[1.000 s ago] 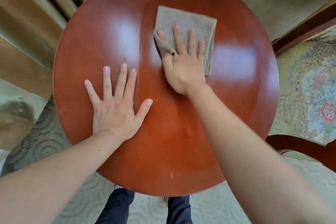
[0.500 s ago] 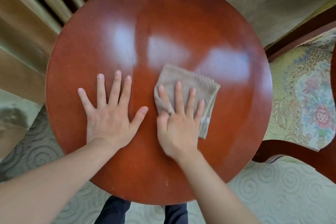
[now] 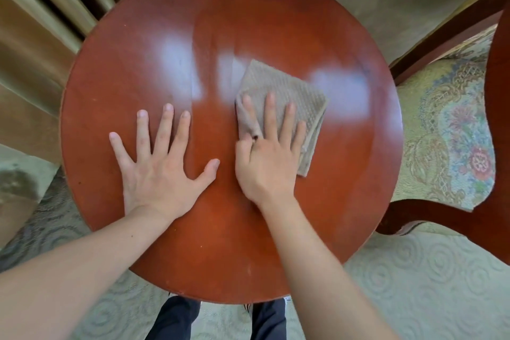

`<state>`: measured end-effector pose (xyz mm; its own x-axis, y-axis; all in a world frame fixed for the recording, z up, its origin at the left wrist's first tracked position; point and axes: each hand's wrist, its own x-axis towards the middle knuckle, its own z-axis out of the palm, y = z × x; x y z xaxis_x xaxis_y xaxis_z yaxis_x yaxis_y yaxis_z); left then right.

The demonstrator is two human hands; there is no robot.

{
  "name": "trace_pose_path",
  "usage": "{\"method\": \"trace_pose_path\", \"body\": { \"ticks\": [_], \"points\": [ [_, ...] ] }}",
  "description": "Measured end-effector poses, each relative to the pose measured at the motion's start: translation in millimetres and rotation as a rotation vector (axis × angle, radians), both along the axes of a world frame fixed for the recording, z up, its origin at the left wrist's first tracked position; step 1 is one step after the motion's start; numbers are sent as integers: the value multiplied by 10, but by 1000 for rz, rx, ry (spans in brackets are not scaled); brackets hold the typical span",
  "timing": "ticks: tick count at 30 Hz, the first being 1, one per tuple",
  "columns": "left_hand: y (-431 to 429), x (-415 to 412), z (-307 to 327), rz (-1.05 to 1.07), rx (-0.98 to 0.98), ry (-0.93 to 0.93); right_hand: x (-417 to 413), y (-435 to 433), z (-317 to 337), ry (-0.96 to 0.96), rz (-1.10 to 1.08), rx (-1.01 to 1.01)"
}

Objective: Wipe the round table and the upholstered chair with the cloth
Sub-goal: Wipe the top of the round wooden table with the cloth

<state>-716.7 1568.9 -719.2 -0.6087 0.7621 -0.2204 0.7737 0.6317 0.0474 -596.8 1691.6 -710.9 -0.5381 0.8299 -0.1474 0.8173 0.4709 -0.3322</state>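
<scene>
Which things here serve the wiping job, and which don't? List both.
Job: round table, cloth, upholstered chair, right hand flat on the cloth, left hand flat on the table.
Not job: curtain, carpet.

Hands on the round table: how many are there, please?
2. The left hand lies flat and bare on the round table; the right hand presses the cloth beside it. None seems hidden.
</scene>
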Motion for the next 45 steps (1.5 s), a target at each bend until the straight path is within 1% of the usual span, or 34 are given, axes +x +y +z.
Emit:
{"method": "trace_pose_path", "body": {
  "ticks": [3, 6, 9, 15, 17, 21, 24, 28, 30, 33, 36, 38, 41, 42, 43, 44, 45],
  "points": [
    [-3, 2, -14, 1, 5, 4, 418, -653, -4, -29, 48, 3],
    [-1, 2, -2, 6, 7, 2, 466, -752, -1, -78, 86, -48],
    [-6, 3, 2, 8, -5, 7, 224, -358, 29, -68, 193, -43],
    [6, -26, 25, 40, 10, -5, -597, 943, 45, -134, 325, -35],
    [-5, -27, 14, 52, 18, 6, -584, 1274, 38, -142, 271, -42],
    [-10, -34, -11, 56, 39, 12, -157, 1536, 32, -149, -40, -47],
    [-2, -24, -18, 49, 52, 7, 270, 1289, 40, -128, -167, -40],
    [-10, -6, -6, 56, 53, 10, 653, 526, 62, -131, -257, -58],
    [-8, -7, -10, 52, 55, 14, 712, 4, 82, -125, -255, -73],
    [-1, -1, -32, 49, 70, 26, 659, -744, 117, -81, -183, -115],
    [-18, 6, -66, 43, 90, 32, 481, -1206, 143, -50, -122, -189],
    [-23, -5, -85, 51, 102, 25, 389, -1226, 197, 33, -134, -250],
    [-17, 8, -49, 51, 82, -24, 419, -1048, 376, 262, -227, -514],
    [-11, 13, -14, 43, 58, -43, 440, -977, 468, 360, -327, -651],
    [-3, 20, 27, 28, 27, -61, 459, -893, 587, 500, -524, -854],
    [4, 25, 72, 10, -2, -77, 491, -813, 696, 677, -757, -1054],
    [16, 28, 117, 0, -27, -93, 547, -739, 771, 876, -916, -1214]
  ]
}}
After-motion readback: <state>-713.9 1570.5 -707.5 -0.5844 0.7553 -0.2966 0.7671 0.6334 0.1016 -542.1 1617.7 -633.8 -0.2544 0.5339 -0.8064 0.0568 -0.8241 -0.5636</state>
